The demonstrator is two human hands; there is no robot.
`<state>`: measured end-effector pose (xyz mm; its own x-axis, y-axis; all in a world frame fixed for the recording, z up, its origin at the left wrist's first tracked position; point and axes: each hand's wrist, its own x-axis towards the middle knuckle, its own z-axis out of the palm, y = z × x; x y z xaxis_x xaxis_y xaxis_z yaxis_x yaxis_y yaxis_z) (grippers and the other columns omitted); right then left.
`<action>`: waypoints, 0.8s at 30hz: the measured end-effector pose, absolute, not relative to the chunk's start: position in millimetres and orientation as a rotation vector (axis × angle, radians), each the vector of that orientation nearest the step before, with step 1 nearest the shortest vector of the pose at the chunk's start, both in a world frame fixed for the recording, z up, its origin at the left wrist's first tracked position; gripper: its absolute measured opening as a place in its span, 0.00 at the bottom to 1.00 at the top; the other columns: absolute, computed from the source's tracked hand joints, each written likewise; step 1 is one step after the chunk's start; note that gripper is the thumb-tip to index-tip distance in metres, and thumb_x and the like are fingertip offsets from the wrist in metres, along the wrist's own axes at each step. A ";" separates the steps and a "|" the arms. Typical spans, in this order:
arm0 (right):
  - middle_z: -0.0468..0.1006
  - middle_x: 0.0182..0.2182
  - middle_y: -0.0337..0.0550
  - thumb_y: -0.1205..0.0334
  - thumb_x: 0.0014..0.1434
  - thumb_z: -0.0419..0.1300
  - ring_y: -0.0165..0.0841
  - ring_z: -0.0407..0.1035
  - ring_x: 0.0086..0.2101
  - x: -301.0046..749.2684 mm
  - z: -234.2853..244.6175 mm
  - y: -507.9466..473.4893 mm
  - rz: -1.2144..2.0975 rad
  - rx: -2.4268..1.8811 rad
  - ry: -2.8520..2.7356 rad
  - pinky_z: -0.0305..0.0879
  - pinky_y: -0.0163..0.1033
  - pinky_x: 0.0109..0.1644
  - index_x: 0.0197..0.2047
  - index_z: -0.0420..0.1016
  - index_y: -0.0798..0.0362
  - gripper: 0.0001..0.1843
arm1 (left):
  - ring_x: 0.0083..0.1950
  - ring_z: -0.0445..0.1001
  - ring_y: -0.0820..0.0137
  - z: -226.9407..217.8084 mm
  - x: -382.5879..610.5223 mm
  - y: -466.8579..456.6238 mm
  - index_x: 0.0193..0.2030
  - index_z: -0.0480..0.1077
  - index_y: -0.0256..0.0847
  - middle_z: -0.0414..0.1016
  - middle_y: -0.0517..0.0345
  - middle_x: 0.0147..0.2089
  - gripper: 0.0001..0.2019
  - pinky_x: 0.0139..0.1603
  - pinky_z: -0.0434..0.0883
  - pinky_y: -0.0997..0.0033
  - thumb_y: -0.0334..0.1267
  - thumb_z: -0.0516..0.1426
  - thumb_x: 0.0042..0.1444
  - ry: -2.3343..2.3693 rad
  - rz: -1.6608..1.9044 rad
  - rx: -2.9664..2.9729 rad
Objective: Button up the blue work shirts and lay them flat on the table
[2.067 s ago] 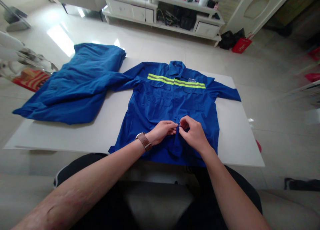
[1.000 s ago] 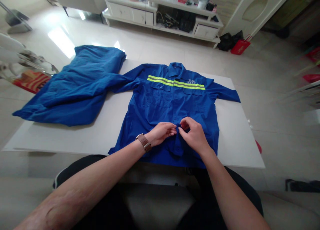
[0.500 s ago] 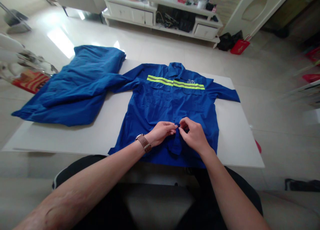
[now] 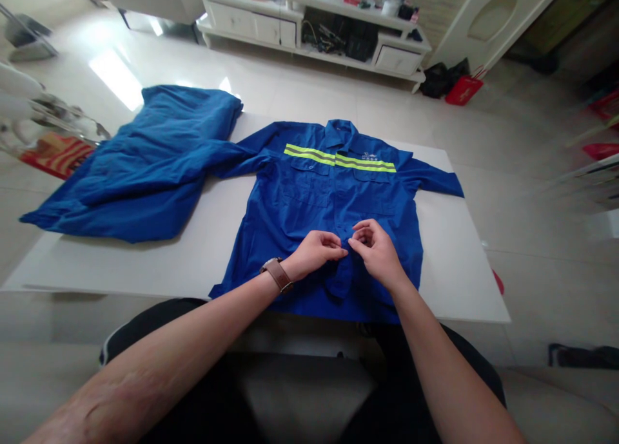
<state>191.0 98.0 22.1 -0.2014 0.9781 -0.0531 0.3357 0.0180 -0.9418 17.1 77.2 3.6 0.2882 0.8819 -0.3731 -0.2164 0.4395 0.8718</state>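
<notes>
A blue work jacket [image 4: 294, 205] with a yellow and grey reflective stripe lies front up, collar away from me, its sleeves spread sideways. Over the lower part of its front opening, my left hand [image 4: 319, 250] pinches the placket edge between thumb and fingers. Close on the other side, my right hand [image 4: 374, 247] has thumb and forefinger together on the same strip of cloth, the other fingers curled. Any button between the fingertips is too small to make out. Below the hands, the front edge hangs slightly loose over the hem.
The jacket rests on a white table [image 4: 464, 257]. Left of it lies a heap of blue clothing [image 4: 140, 167], touching one sleeve. A sewing machine [image 4: 53, 109] stands at the far left. Beyond the table are a white cabinet [image 4: 271, 28] and a red bag [image 4: 463, 91] on the floor.
My fingertips have moved slightly apart, and the right hand has risen a little. The bunched cloth between them now lies flatter. The jacket stays in place.
</notes>
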 end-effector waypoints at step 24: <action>0.75 0.27 0.37 0.60 0.55 0.60 0.33 0.69 0.29 192.5 27.4 96.0 1.038 -1.464 -1.840 0.63 0.37 0.34 0.36 0.72 0.50 0.05 | 0.26 0.65 0.77 0.9 7.6 80.0 0.28 0.72 0.38 0.70 0.65 0.23 0.09 0.29 0.59 0.75 0.38 0.66 0.43 1.011 0.697 1.045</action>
